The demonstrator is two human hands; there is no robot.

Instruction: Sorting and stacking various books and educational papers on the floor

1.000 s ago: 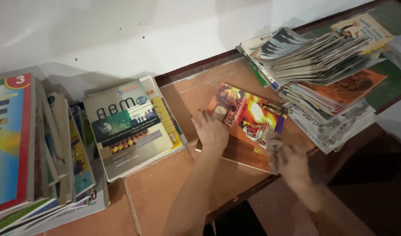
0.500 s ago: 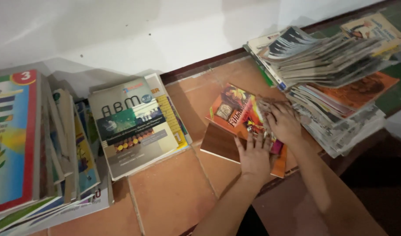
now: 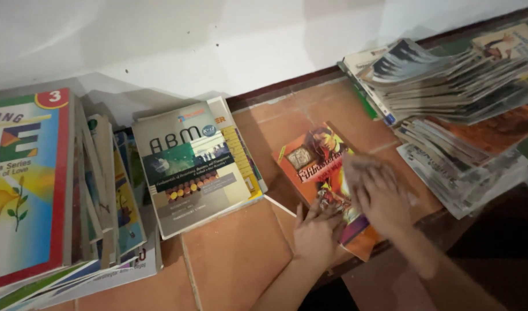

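Now both your hands lie flat on the glossy orange paperback book [image 3: 315, 164].
Your left hand [image 3: 315, 233] spreads on its near edge, your right hand [image 3: 382, 196] presses open-palmed on the cover; fanned, curling magazines [image 3: 448, 86] sit beyond your right.

A home or storeroom corner: stacked schoolbooks [image 3: 189, 167] and magazines [image 3: 448, 86] on terracotta floor tiles [image 3: 235, 259].
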